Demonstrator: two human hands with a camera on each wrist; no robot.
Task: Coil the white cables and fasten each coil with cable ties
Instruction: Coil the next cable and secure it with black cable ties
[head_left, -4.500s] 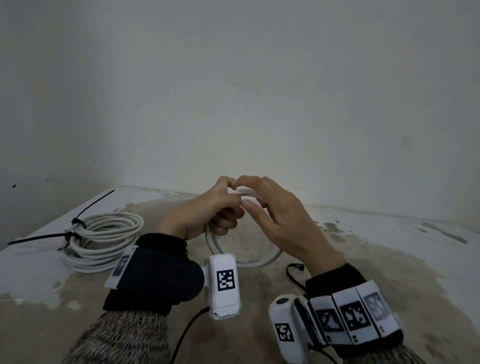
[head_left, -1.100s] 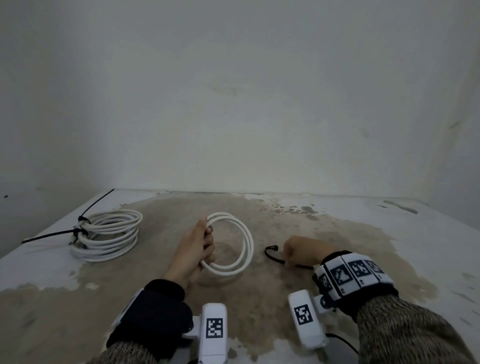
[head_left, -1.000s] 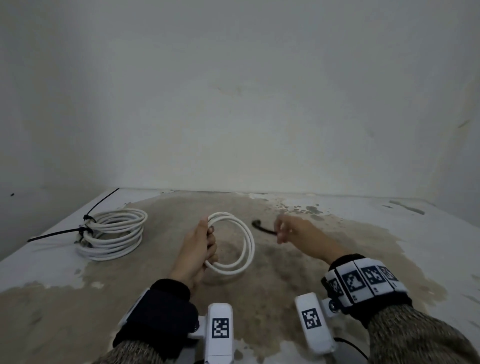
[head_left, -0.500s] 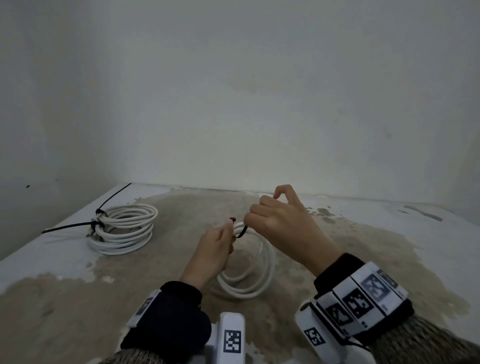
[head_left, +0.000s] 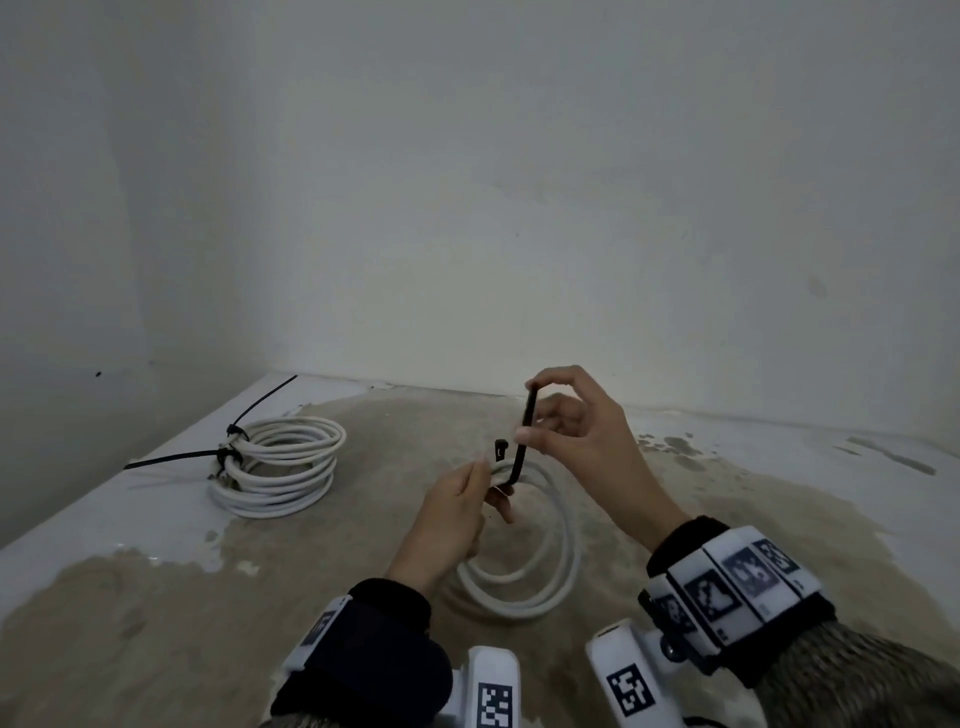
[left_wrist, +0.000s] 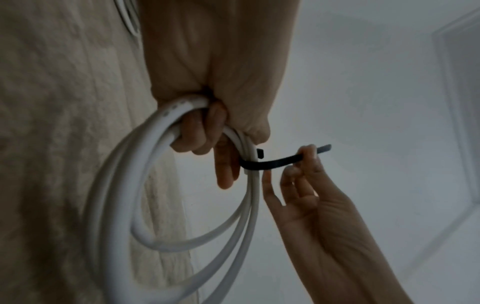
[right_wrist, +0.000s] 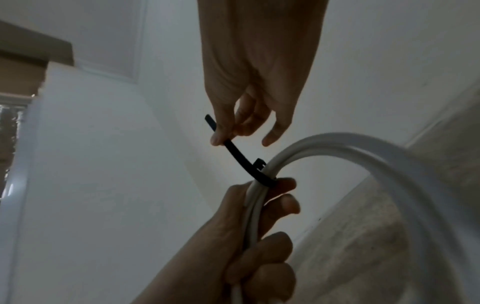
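The left hand (head_left: 452, 512) clamps the coil (head_left: 530, 571) above the table (head_left: 156, 571), fingers curled round its strands. The right hand (head_left: 582, 431) pinches the tie (head_left: 522, 441), looped under the coil beside the left fingers (left_wrist: 197, 133).

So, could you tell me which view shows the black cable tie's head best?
The right wrist view: the cable tie head stands sharp against the wall beside the white coil. Left wrist shows it smaller; head view, tiny.
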